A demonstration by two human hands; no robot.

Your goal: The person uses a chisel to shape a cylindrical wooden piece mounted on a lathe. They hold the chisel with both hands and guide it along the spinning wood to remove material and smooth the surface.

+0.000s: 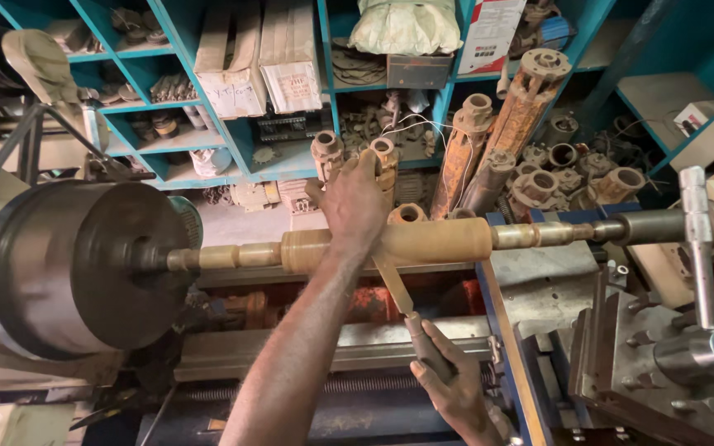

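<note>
Hands are working at a lathe, seen from above through the head camera. The left hand (355, 202) is reaching forward over a long tan shaft (423, 241) that is lying level across the middle of the view, and its palm and fingers are draping over the top of the shaft, pressing on it rather than closing around it. The right hand (448, 384) is sitting lower and nearer the person, and its fingers are clenching around the dark handle of a flat file (398, 293). The file's blade is slanting up and away from that handle, and its far end is meeting the underside of the shaft just below the left hand.

At its left end the shaft is narrowing in steps and running into a big dark round chuck (76, 264). At its right end it is stepping down again and meeting a grey steel tailstock spindle (663, 223). A steel lever handle (696, 248) is standing upright in front of that spindle, above a grey metal block at the lower right.

Behind the lathe, blue shelves (328, 99) are holding sacks, boxes and small parts. Several ribbed, rust-coloured rotor shafts (522, 107) are leaning against the shelves, well apart from both hands.
</note>
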